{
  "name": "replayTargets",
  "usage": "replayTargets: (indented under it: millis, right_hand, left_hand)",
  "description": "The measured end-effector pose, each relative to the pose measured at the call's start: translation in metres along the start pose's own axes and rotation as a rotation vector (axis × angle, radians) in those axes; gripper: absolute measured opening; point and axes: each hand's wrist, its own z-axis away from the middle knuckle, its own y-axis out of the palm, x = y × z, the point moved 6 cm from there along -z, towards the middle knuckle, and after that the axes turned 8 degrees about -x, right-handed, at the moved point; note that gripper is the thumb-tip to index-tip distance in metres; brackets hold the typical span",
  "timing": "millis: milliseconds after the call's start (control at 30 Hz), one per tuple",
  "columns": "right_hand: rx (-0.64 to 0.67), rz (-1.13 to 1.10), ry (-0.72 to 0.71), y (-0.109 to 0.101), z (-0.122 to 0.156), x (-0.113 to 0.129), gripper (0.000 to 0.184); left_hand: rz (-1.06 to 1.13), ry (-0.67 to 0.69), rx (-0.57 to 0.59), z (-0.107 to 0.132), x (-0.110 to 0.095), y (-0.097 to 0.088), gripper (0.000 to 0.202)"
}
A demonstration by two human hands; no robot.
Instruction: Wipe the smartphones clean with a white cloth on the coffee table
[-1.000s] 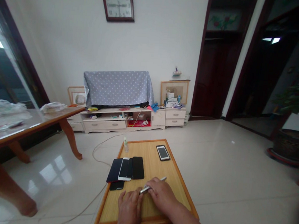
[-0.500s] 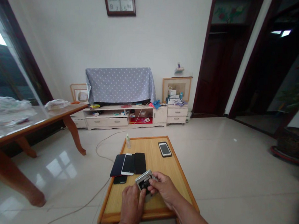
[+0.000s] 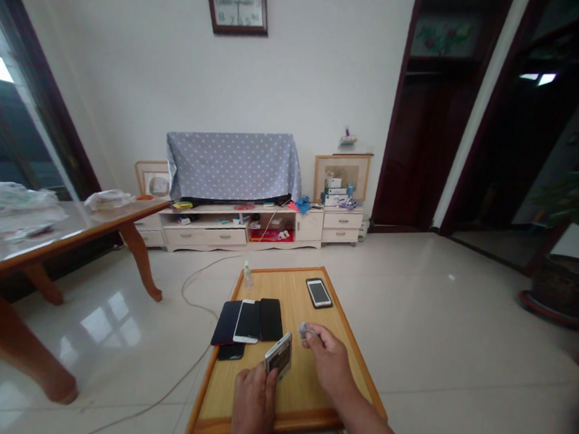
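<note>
My left hand (image 3: 254,398) is closed round the lower end of a small silver-edged, phone-sized device (image 3: 278,355). The device is tilted up above the near part of the low wooden table (image 3: 296,391), its dark face turned to the right. Just right of it, my right hand (image 3: 332,364) pinches a small crumpled-looking grey piece (image 3: 303,330), apart from the device; what kind of thing it is I cannot make out. Left of the hands lie a white phone (image 3: 248,321), a dark blue case (image 3: 226,322), a black case (image 3: 271,320) and a black phone-like slab (image 3: 231,351).
At the table's far right lies a white-fronted phone in a dark case (image 3: 318,292). A clear small bottle (image 3: 248,277) stands at its far left edge. A larger table (image 3: 93,225) with plastic bags is at the left. A cable (image 3: 182,369) runs over the floor.
My right hand has moved off the device to the right, with the grey piece now showing in its fingers. The device has turned more edge-on in my left hand.
</note>
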Motion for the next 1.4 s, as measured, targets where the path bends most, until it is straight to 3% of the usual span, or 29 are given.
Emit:
replayTargets:
  millis: [167,367,467,633,833,1033,1267,1400]
  right_hand:
    - [0.030,0.291,-0.433,0.016,0.020,0.037,0.029]
    - [0.237,0.452,-0.631,0.051,0.060,0.059,0.030]
    - [0.282,0.501,-0.669,0.054,0.060,0.060,0.032]
    - [0.084,0.547,-0.661,0.031,0.035,0.058,0.034]
    - [0.279,0.540,-0.696,0.048,0.058,0.064,0.032]
    - [0.106,0.601,-0.677,0.032,0.035,0.058,0.034]
    - [0.280,0.588,-0.691,0.055,0.061,0.060,0.032]
    - [0.210,0.595,-0.701,0.047,0.050,0.060,0.031]
  left_hand:
    - [-0.025,0.058,0.022,-0.001,-0.006,0.001,0.025]
    - [-0.032,0.098,0.032,-0.001,-0.005,0.002,0.028]
    - [-0.050,0.109,0.006,-0.002,-0.005,0.001,0.029]
    - [-0.074,0.098,-0.016,-0.004,-0.008,-0.003,0.025]
    - [-0.051,0.101,0.007,-0.002,-0.008,-0.002,0.025]
    - [-0.033,0.052,0.013,-0.004,-0.005,-0.001,0.024]
    - [-0.042,0.105,-0.005,-0.004,-0.004,0.001,0.025]
    - [-0.041,0.104,-0.009,-0.002,-0.002,0.002,0.022]
